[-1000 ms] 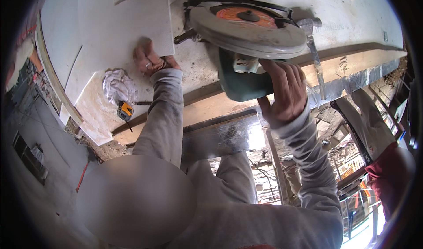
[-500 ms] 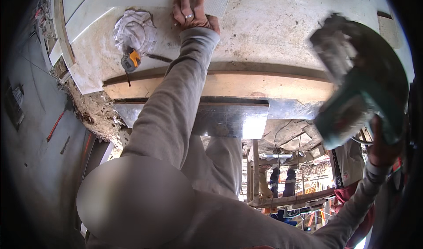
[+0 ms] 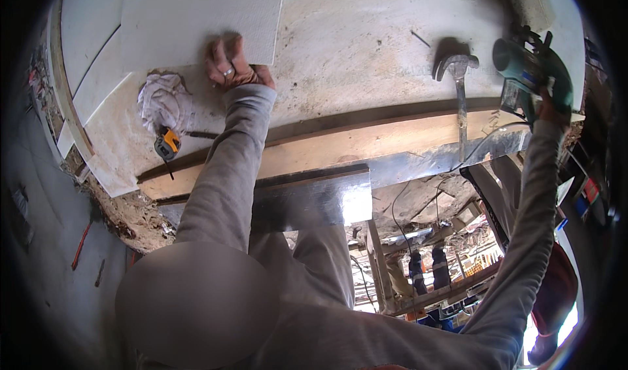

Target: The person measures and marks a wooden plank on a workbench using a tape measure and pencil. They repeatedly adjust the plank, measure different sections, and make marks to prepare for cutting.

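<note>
My left hand point(image 3: 232, 62) grips the lower edge of a white board point(image 3: 193, 20) with bent fingers, a ring showing on one. Left of it lie a crumpled white cloth point(image 3: 163, 102), a black and yellow tape measure point(image 3: 168, 144) and a thin dark tool, partly behind my forearm. At the far right, my right hand point(image 3: 551, 108) is closed on the handle of a green circular saw point(image 3: 533, 62), turned so its motor housing faces up. A claw hammer point(image 3: 458, 75) lies just left of the saw, its handle across a long timber strip point(image 3: 327, 144).
The work surface point(image 3: 353, 62) has a dark metal edge with a hanging sheet point(image 3: 307, 200). A wooden batten point(image 3: 69, 88) runs along the left. A grey wall point(image 3: 52, 252) stands at left. At lower right are another person in red point(image 3: 556, 285), cables, and cluttered scaffolding with people's legs point(image 3: 439, 265).
The saw has gone from the middle of the board to the far right and turned over in my right hand, uncovering the hammer. My left hand stays at the white board's edge.
</note>
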Motion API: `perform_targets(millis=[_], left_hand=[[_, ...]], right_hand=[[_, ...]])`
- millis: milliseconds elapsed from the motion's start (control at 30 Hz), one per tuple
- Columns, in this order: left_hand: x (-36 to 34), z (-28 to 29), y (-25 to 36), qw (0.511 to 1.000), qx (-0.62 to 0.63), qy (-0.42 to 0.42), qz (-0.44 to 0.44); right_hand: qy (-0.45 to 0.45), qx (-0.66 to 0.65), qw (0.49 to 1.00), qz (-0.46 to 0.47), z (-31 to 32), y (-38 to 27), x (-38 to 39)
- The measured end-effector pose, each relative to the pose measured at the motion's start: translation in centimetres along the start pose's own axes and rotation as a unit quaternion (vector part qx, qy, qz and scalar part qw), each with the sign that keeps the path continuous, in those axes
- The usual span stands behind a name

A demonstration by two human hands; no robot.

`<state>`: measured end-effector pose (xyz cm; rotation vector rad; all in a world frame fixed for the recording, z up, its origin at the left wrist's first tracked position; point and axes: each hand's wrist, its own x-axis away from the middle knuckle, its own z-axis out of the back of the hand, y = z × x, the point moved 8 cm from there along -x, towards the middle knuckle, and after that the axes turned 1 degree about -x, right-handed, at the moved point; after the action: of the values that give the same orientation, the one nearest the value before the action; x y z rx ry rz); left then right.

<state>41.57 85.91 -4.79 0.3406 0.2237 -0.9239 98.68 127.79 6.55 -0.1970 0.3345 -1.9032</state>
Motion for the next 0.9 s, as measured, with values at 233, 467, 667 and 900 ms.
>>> perform_targets(millis=[233,467,667,900], left_hand=[[-0.1,-0.7,1.3,0.999,-0.008,-0.028,0.028],[0.5,-0.1,0.0,1.000,0.010,0.014,0.015],[0.9,-0.7,-1.7,0.997,-0.045,-0.012,0.054],[0.0,-1.8,-0.1,0.991,0.056,0.107,0.064]], right_hand=[[0.080,0.072,0.973,0.205,1.8,-6.0,5.7],[-0.169,-0.130,0.843,0.493,-5.0,-21.9,25.8],[-0.348,0.202,0.777,0.485,-25.7,-17.3,21.8],[-0.282,0.023,0.810,0.514,-23.1,-14.4,15.7]])
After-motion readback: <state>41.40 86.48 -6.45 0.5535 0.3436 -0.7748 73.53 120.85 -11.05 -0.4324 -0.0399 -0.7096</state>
